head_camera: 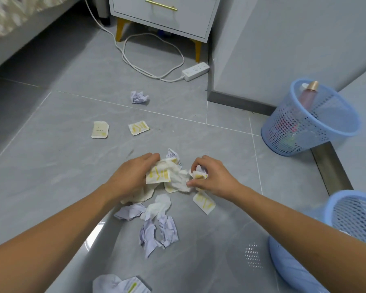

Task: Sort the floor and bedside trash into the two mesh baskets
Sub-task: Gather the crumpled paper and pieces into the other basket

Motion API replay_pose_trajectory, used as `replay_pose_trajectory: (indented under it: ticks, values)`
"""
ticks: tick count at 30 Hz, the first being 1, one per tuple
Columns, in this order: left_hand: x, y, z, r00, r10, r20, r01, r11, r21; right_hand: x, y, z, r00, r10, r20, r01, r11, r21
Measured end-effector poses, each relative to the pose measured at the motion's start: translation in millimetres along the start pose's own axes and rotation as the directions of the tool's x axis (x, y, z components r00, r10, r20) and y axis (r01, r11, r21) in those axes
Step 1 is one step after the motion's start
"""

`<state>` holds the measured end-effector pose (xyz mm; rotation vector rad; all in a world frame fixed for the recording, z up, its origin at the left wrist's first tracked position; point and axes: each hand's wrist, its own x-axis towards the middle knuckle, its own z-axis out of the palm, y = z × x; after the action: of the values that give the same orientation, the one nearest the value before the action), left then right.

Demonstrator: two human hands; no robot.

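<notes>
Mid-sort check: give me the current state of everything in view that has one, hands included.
Left hand: clutching yellow-marked paper scraps.
Right hand: pinching a crumpled scrap.
Far basket: upright, holding a pink bottle.
Near basket: upright, contents unclear.
Lavender paper ball: loose on the floor.
Nightstand drawer: closed.

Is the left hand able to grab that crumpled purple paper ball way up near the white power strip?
Probably not right now. The left hand is already full of yellow-marked scraps, and the purple paper ball lies well beyond it, past two flat scraps. Nothing blocks the floor between; it is just far off.
</notes>
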<state>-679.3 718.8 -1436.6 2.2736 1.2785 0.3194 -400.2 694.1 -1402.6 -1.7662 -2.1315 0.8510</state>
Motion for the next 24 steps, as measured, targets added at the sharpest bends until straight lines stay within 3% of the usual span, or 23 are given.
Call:
replay_pose_trajectory:
  ticks: [5,9,13,17,20,24]
  values:
    - [7.6,0.0,-17.9,0.992,-0.020,-0.125,0.013,0.998,-0.058,-9.2,-15.5,-37.0,0.999,-0.009,-0.040,0.008,0.999,-0.038]
    - [25.7,26.9,-32.8,0.981,0.046,-0.190,-0.075,0.986,-0.148,-30.7,-37.0,-96.1,0.997,-0.058,-0.050,0.051,0.991,-0.123]
    - [52.6,103.0,-46.0,0.964,0.201,-0.174,-0.234,0.952,-0.197,-91.2,-47.6,-174.4,0.995,-0.060,-0.085,0.046,0.986,-0.159]
    - [70.5,212.8,-52.0,0.923,0.345,-0.170,-0.381,0.878,-0.289,-180.1,-26.7,-242.3,0.975,0.078,-0.209,-0.113,0.980,-0.162]
    - [71.5,294.1,-48.4,0.867,0.477,-0.143,-0.495,0.792,-0.357,-248.0,3.2,-262.3,0.908,0.221,-0.356,-0.277,0.954,-0.116]
    - [73.2,381.6,-15.3,0.819,0.573,0.015,-0.564,0.810,-0.162,-308.0,46.0,-243.3,0.804,0.401,-0.439,-0.444,0.896,0.005]
